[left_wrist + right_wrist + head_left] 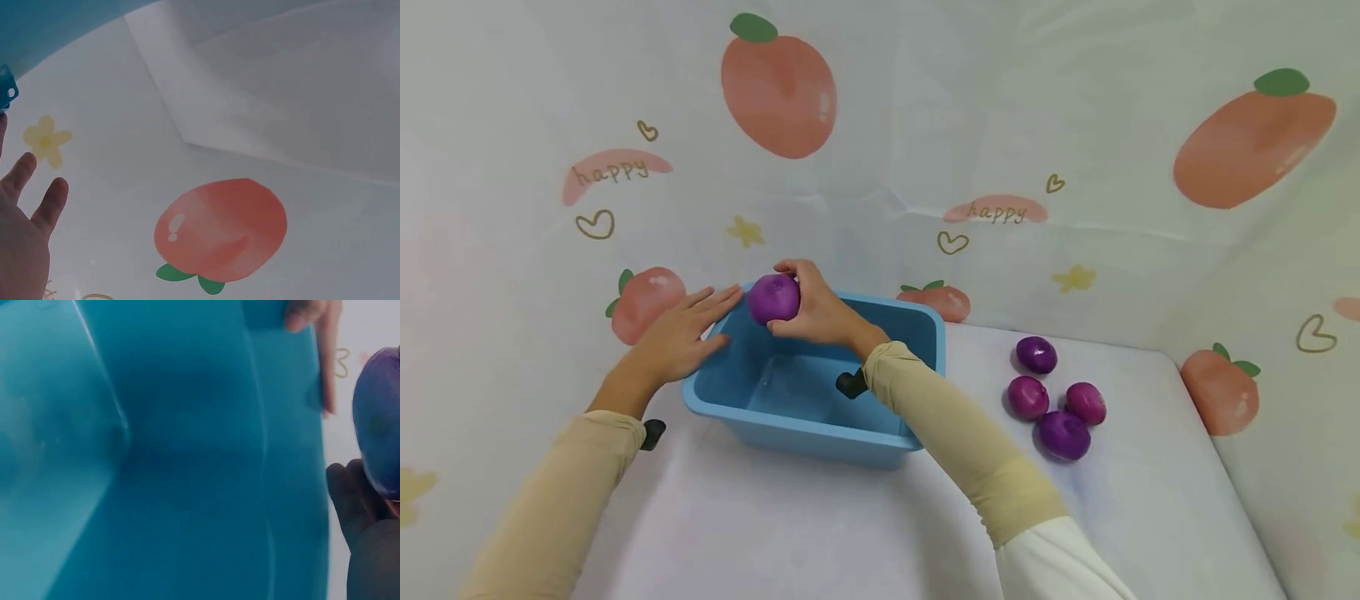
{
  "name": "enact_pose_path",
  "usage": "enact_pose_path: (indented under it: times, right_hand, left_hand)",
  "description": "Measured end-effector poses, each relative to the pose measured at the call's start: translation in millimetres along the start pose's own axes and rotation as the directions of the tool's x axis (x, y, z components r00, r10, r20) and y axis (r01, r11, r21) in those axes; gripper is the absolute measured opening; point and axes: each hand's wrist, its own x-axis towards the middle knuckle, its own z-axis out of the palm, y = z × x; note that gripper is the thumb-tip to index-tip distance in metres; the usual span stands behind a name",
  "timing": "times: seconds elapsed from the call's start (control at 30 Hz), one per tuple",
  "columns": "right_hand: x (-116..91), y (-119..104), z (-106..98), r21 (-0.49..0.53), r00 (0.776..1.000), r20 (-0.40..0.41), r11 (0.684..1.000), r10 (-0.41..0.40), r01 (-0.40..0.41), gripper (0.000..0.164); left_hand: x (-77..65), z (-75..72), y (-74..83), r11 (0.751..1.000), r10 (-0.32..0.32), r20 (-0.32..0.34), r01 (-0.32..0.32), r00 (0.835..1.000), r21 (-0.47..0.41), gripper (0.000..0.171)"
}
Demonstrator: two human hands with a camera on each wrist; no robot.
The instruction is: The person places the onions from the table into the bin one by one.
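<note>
My right hand (820, 307) grips a purple onion (773, 300) above the left end of a light blue plastic bin (820, 439). Fingers and thumb curl round the onion, which also shows at the right edge of the right wrist view, the purple onion (380, 425) lying against the fingers. Spread straight, the fingers of my left hand (683, 335) lie at the bin's left rim, the thumb over the inner side. In the left wrist view only part of the left hand (22, 250) appears, at the lower left. The visible bin floor is bare.
On the white table (790, 533), right of the bin, sit several more onions (1064, 435) in a loose group. A white cloth (880, 125) printed with fruit, hearts and stars hangs behind and at the sides.
</note>
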Motion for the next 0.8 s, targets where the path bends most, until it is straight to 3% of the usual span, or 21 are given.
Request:
enact_pose_path:
  times: [0.33,0.5,0.8]
  right_hand:
    - [-6,15,9,-0.058,0.989,0.118,0.995,0.091,-0.084,0.082]
    - [-7,21,18,-0.14,0.978,0.187,0.988,0.089,-0.063,0.083]
    - [-8,36,34,-0.332,0.937,0.295,0.94,0.186,-0.082,0.087]
  left_hand:
    - [4.2,3.1,0.5,0.996,-0.019,-0.006,0.019,1.0,-0.089,0.064]
    - [-0.4,3.7,1.7,0.992,-0.054,0.005,0.054,0.999,-0.114,0.064]
    - [-2.7,1.2,3.1,0.993,-0.047,-0.002,0.046,0.999,-0.105,0.062]
